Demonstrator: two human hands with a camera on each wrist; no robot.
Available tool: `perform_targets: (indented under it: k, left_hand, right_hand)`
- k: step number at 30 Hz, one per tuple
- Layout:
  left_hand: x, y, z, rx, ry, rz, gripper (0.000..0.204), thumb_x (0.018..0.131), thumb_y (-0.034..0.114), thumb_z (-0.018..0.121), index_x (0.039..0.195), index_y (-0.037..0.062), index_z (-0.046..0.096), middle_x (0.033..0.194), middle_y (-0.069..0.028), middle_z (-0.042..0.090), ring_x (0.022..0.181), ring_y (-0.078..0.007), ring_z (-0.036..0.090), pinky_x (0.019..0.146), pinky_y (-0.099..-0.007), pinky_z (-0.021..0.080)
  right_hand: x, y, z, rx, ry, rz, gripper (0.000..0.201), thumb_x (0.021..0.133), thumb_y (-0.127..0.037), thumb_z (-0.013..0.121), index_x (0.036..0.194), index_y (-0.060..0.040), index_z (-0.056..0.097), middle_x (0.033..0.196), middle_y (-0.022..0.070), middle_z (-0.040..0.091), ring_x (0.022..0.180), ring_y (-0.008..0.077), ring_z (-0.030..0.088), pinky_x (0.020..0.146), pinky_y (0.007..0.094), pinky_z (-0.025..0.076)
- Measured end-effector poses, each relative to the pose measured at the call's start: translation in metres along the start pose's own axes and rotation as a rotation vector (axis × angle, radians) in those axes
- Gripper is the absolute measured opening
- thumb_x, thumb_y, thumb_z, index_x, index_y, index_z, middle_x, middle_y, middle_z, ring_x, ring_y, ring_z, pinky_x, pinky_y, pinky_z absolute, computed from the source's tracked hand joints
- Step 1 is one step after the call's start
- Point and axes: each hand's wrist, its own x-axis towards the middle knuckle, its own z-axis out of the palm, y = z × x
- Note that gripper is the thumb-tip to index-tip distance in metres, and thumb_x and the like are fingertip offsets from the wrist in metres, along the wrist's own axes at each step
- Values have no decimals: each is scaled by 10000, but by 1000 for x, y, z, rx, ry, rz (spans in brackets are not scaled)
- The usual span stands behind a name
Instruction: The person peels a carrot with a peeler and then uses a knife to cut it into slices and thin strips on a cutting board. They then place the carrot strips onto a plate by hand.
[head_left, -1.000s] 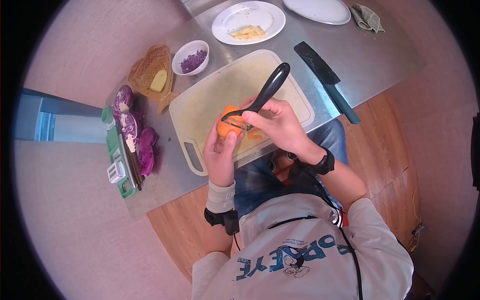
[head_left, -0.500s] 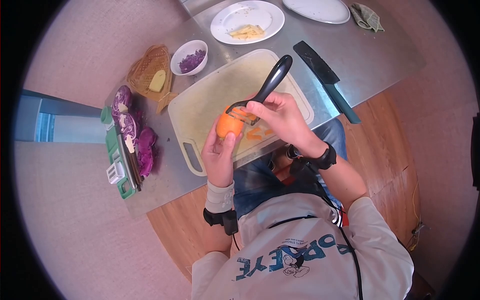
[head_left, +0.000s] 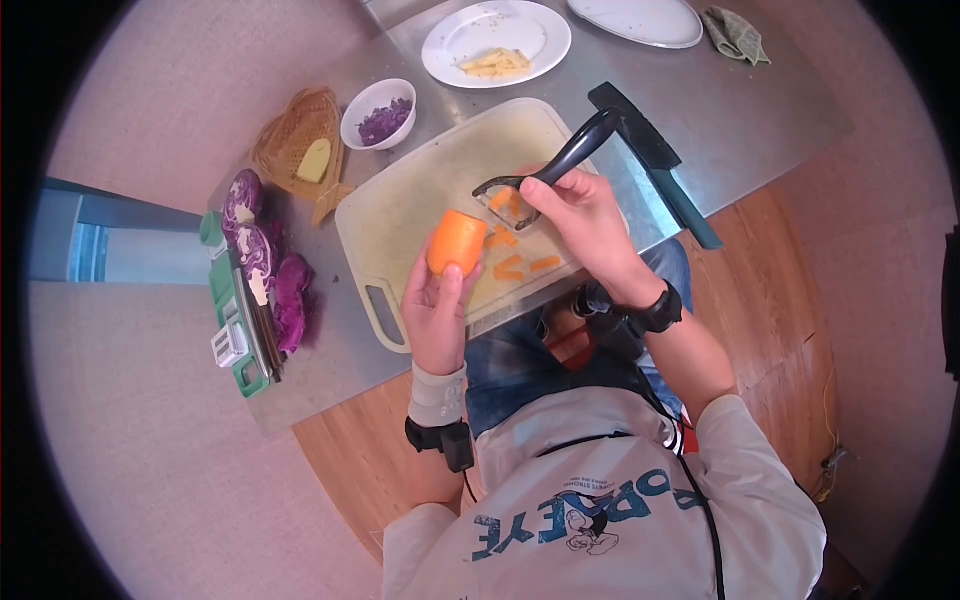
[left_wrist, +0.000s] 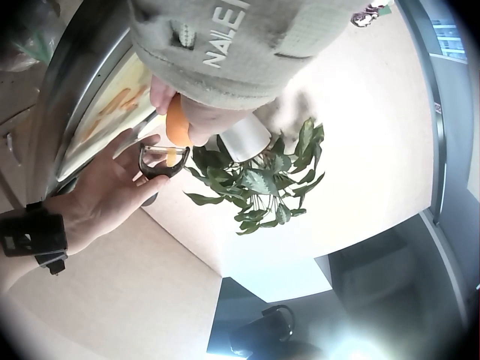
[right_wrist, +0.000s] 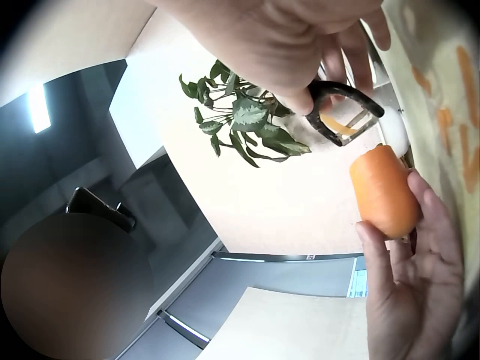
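My left hand (head_left: 437,305) grips a short, thick piece of carrot (head_left: 459,243) between thumb and fingers, its cut end tipped up above the cutting board (head_left: 400,215). In my right hand (head_left: 585,225) is a black-handled peeler (head_left: 570,155), pinched near its head, the handle slanting up and away. The peeler's blade is apart from the carrot, just to its right. A strip of orange peel (right_wrist: 337,124) shows at the peeler's head in the right wrist view. Several carrot peelings (head_left: 508,268) lie on the board below the hands.
A cleaver (head_left: 640,130) lies right of the board. Behind stand a white bowl (head_left: 365,105) of shredded purple cabbage, a plate (head_left: 440,45) with pale strips, another plate (head_left: 640,25) and a cloth (head_left: 735,35). At left are a basket (head_left: 285,130), cabbage pieces (head_left: 292,295) and a green slicer (head_left: 225,275).
The peeler has come off the carrot and moved right and away with my right hand. The carrot stays in my left hand, more of it exposed. More peelings show on the board.
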Motion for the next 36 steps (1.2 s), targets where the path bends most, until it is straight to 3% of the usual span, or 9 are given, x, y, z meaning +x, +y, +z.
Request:
perform_targets:
  k: [4, 6, 10, 12, 15, 22, 36]
  left_hand:
    - [-1, -1, -3, -3, -1, -10, 519, 1094, 96, 587, 1553, -81, 422, 1467, -169, 588, 1281, -295, 653, 1108, -403, 554]
    - [0, -3, -5, -17, -2, -21, 520, 1100, 103, 577, 1558, -82, 414, 1469, -175, 584, 1266, -303, 662, 1101, -402, 561]
    - [-1, 0, 0, -41, 24, -9, 528, 1115, 116, 551, 1578, -75, 385, 1477, -197, 572, 1231, -324, 682, 1082, -401, 580]
    - [0, -1, -1, -55, 21, -7, 533, 1116, 120, 549, 1585, -69, 377, 1480, -200, 569, 1233, -322, 681, 1084, -402, 580]
    - [0, -1, 0, -74, 24, -17, 541, 1112, 110, 554, 1593, -57, 372, 1485, -199, 566, 1247, -315, 672, 1090, -404, 577]
    - [0, 1, 2, -21, 0, -1, 573, 1068, 30, 611, 1591, -47, 391, 1495, -173, 568, 1327, -262, 617, 1099, -385, 570]
    - [-2, -2, 4, -7, 24, 21, 609, 1042, 39, 671, 1580, -73, 408, 1494, -159, 575, 1319, -228, 614, 1109, -353, 547]
  right_hand:
    - [-2, 7, 6, -48, -54, -61, 227, 1029, -189, 746, 1154, -1, 763, 1102, 22, 757, 1019, 88, 656, 914, 297, 536]
    - [-1, 6, 8, -436, 109, -445, 230, 1012, -182, 764, 1156, -3, 763, 1121, 26, 743, 1036, 99, 656, 924, 309, 538]
    - [-5, -3, 8, -519, 44, -409, 232, 994, -172, 779, 1139, 7, 758, 1113, 46, 729, 1043, 117, 663, 934, 320, 539]
    - [-9, -6, 11, -45, -42, -62, 224, 987, -165, 781, 1117, 15, 752, 1118, 66, 719, 1054, 137, 670, 938, 325, 541]
    - [-14, -2, 19, -147, -141, -141, 206, 992, -156, 773, 1101, 17, 748, 1104, 63, 715, 1052, 131, 667, 937, 316, 539]
    - [-14, 1, 26, -133, -124, -78, 172, 986, -138, 764, 1078, 7, 761, 1113, 68, 694, 1038, 146, 666, 939, 315, 532]
    - [-15, -6, 28, -228, -123, -113, 182, 973, -145, 771, 1070, 9, 768, 1092, 89, 710, 1048, 168, 676, 960, 340, 531]
